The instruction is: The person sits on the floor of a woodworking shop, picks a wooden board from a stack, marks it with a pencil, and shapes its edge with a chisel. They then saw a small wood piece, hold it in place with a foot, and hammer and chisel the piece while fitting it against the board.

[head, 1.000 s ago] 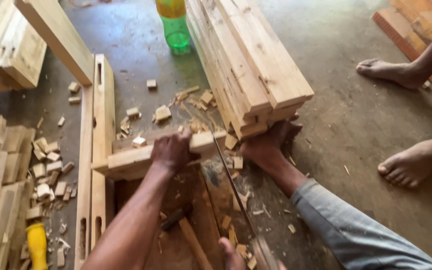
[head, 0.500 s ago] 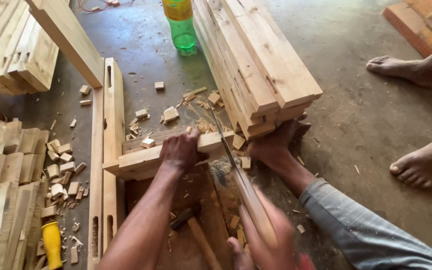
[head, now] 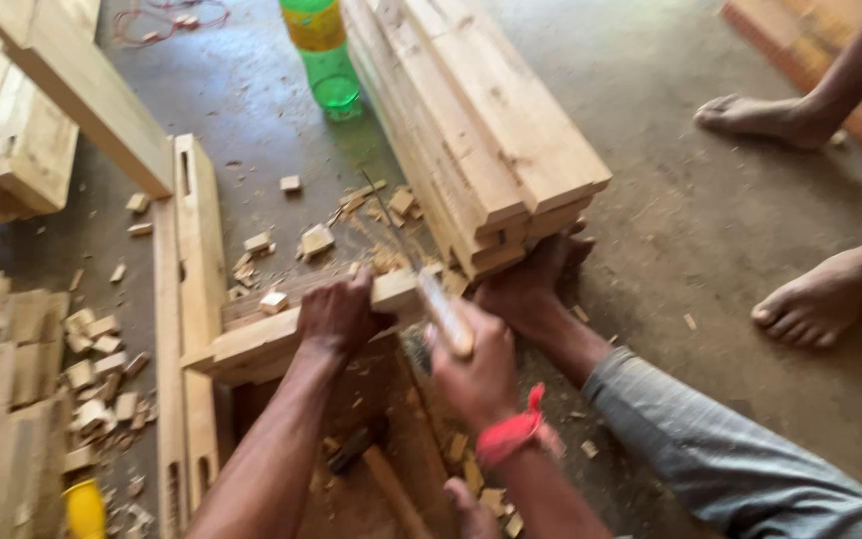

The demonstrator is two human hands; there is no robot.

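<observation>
Left hand, centre of frame, pressing down with fingers curled over a short wooden rail lying crosswise, pinning it in place. Right hand, just right of centre, closing in a fist around the pale handle of a handsaw; thin blade running up and left from the fist, crossing the right end of the rail. Red band circling the right wrist. Bare foot in a grey trouser leg, right of the saw, bracing against the floor just beside the rail's end and under the stack of planed planks stretching toward the upper centre. Long mortised wooden piece lying lengthwise at left of centre, touching the rail's left end. Offcut blocks and chips scattering across the concrete floor at lower left and above the rail. Green plastic bottle standing at the top centre. Hammer head showing at the lower centre below the rail. Another person's bare feet standing at the right edge.
</observation>
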